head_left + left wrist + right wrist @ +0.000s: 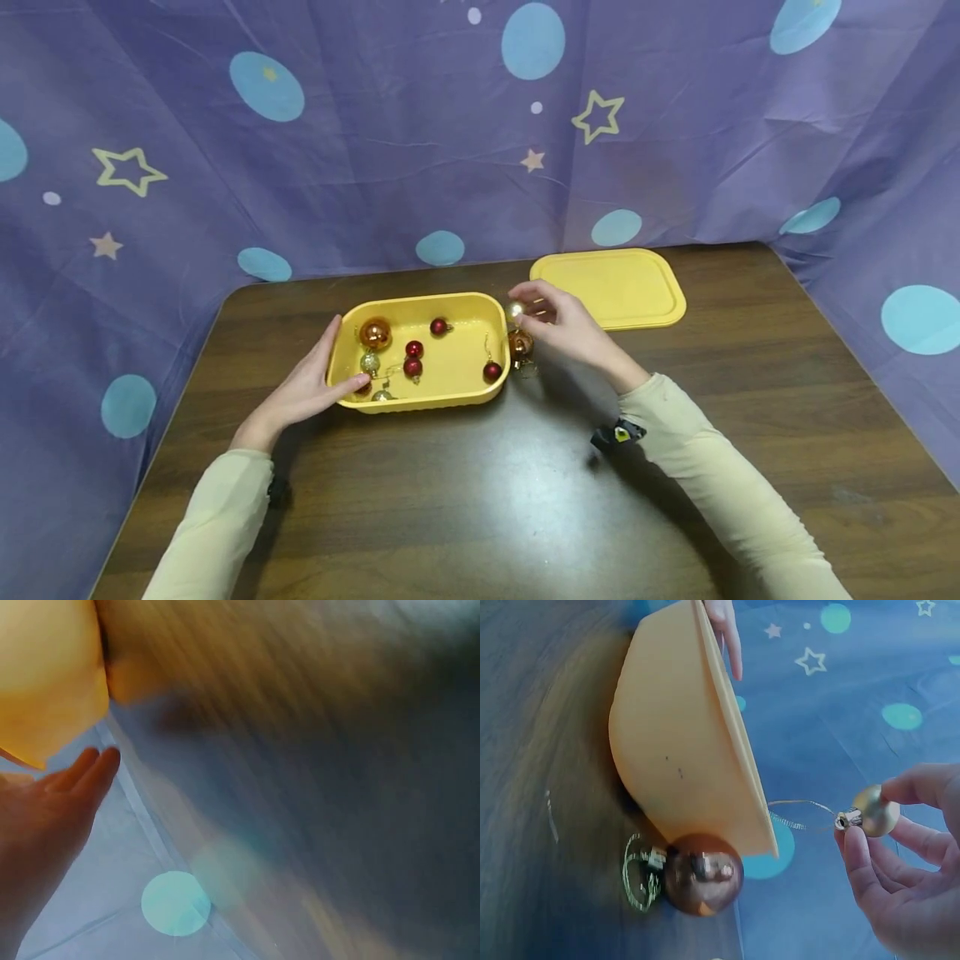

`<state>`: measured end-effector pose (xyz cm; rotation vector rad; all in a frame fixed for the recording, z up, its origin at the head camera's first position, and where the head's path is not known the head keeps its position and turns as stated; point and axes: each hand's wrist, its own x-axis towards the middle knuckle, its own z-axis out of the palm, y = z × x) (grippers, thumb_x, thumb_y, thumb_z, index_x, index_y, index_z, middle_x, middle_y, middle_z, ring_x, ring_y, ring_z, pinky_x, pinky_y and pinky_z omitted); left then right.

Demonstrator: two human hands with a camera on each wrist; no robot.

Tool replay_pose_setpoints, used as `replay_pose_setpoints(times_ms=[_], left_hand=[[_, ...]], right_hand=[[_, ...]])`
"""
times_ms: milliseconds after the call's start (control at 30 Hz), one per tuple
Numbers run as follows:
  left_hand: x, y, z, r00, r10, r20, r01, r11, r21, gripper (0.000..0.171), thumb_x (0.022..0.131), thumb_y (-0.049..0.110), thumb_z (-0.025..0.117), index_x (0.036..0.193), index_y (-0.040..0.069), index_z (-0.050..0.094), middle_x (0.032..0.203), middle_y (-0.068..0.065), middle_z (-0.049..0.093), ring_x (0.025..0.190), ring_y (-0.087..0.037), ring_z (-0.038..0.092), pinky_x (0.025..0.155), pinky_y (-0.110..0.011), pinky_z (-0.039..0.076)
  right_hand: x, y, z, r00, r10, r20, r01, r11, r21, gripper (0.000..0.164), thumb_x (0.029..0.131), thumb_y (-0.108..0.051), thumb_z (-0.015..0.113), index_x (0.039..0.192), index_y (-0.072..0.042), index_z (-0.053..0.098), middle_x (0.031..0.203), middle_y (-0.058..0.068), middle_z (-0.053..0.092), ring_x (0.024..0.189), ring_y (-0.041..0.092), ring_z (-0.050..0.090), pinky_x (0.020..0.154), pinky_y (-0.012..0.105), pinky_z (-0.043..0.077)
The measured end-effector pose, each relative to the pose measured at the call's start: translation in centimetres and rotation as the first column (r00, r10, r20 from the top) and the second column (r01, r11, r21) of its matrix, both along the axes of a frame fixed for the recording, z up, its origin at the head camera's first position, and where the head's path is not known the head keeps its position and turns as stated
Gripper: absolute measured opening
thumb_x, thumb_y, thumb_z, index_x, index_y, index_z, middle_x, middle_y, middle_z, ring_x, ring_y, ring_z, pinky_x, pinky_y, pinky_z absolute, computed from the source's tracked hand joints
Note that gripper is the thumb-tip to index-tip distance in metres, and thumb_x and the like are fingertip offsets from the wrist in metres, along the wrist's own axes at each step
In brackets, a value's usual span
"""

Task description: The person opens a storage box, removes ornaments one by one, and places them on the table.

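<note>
A yellow plastic container (450, 393) holds several small Christmas baubles, among them a shiny orange bauble (375, 333), a dark red bauble (438, 327) and a glittery pale gold one (370, 362). My left hand (311, 387) holds its left end, thumb over the rim and fingers along the outer wall. Just outside the right end, my right hand (566, 327) pinches a small gold bauble (877, 812) between thumb and fingers; its cap and string loop point toward the container. Below that hand, a copper-coloured bauble (703, 874) with a gold string lies on the table against the container's wall.
A yellow lid (611, 287) lies flat on the brown wooden table (480, 500), behind and to the right of the container. A purple curtain (420, 150) with stars and blue dots hangs behind the table and at its sides.
</note>
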<state>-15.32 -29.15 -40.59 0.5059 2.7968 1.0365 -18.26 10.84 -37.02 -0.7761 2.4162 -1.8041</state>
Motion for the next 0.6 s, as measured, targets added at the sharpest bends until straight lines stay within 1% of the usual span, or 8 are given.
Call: replay_pose_setpoints(times_ms=[100, 200, 300, 367, 500, 533, 600], left_hand=[[-0.2, 0.2, 0.0, 0.999, 0.011, -0.048, -0.011, 1.000, -0.010, 0.091, 0.094, 0.028, 0.064, 0.154, 0.001, 0.002, 0.156, -0.029, 0.007, 0.140, -0.046, 0.014, 0.111, -0.059, 0.016], [-0.2, 0.5, 0.0, 0.997, 0.005, -0.073, -0.006, 1.000, -0.019, 0.081, 0.098, 0.022, 0.058, 0.153, -0.004, 0.004, 0.153, -0.033, 0.011, 0.138, -0.049, 0.018, 0.110, -0.058, 0.017], [-0.2, 0.5, 0.2, 0.996, 0.000, -0.089, -0.003, 1.000, -0.026, 0.075, 0.100, 0.017, 0.053, 0.152, -0.005, 0.004, 0.152, -0.035, 0.013, 0.136, -0.051, 0.021, 0.110, -0.058, 0.019], [-0.4, 0.4, 0.2, 0.993, 0.009, -0.114, -0.013, 1.000, -0.028, 0.071, 0.100, 0.014, 0.051, 0.152, -0.005, 0.007, 0.151, -0.034, 0.016, 0.135, -0.051, 0.022, 0.109, -0.058, 0.020], [-1.5, 0.3, 0.3, 0.987, 0.041, -0.157, -0.044, 0.999, -0.021, 0.063, 0.102, 0.015, 0.046, 0.152, -0.005, 0.014, 0.151, -0.032, 0.021, 0.135, -0.050, 0.025, 0.109, -0.058, 0.021], [-1.8, 0.3, 0.2, 0.986, 0.048, -0.158, -0.052, 0.998, -0.019, 0.061, 0.103, 0.015, 0.045, 0.151, -0.006, 0.015, 0.151, -0.031, 0.021, 0.135, -0.049, 0.025, 0.109, -0.058, 0.022], [-1.9, 0.4, 0.0, 0.989, 0.068, -0.133, -0.071, 0.997, -0.020, 0.058, 0.104, 0.018, 0.041, 0.152, -0.004, 0.016, 0.151, -0.032, 0.023, 0.134, -0.050, 0.027, 0.109, -0.058, 0.022]], right_hand=[[0.5, 0.9, 0.0, 0.999, -0.026, 0.025, 0.026, 0.999, -0.029, 0.034, 0.089, 0.004, 0.062, 0.123, 0.006, 0.056, 0.120, 0.025, 0.059, 0.103, 0.034, 0.061, 0.091, 0.045, 0.049], [0.9, 1.7, 0.1, 0.998, -0.041, 0.044, 0.043, 0.998, -0.045, 0.035, 0.089, 0.006, 0.062, 0.123, 0.007, 0.055, 0.119, 0.025, 0.059, 0.104, 0.035, 0.060, 0.092, 0.046, 0.048], [1.3, 2.2, 0.2, 0.998, -0.048, 0.052, 0.051, 0.997, -0.054, 0.034, 0.089, 0.007, 0.061, 0.123, 0.008, 0.054, 0.114, 0.023, 0.060, 0.103, 0.034, 0.060, 0.092, 0.045, 0.048], [1.5, 2.6, 0.4, 0.997, -0.052, 0.058, 0.055, 0.996, -0.065, 0.034, 0.089, 0.008, 0.061, 0.122, 0.008, 0.055, 0.113, 0.023, 0.061, 0.102, 0.034, 0.060, 0.091, 0.041, 0.049], [1.8, 3.0, 0.5, 0.997, -0.063, 0.050, 0.067, 0.996, -0.067, 0.033, 0.089, 0.008, 0.061, 0.122, 0.009, 0.055, 0.112, 0.023, 0.061, 0.102, 0.034, 0.060, 0.089, 0.033, 0.050], [1.9, 3.1, 0.5, 0.997, -0.065, 0.047, 0.068, 0.995, -0.066, 0.033, 0.089, 0.007, 0.061, 0.122, 0.009, 0.055, 0.113, 0.023, 0.061, 0.102, 0.034, 0.060, 0.088, 0.032, 0.051], [2.2, 3.2, 0.3, 0.997, -0.062, 0.039, 0.065, 0.996, -0.067, 0.033, 0.089, 0.007, 0.061, 0.122, 0.010, 0.054, 0.113, 0.024, 0.061, 0.102, 0.034, 0.060, 0.088, 0.032, 0.051]])
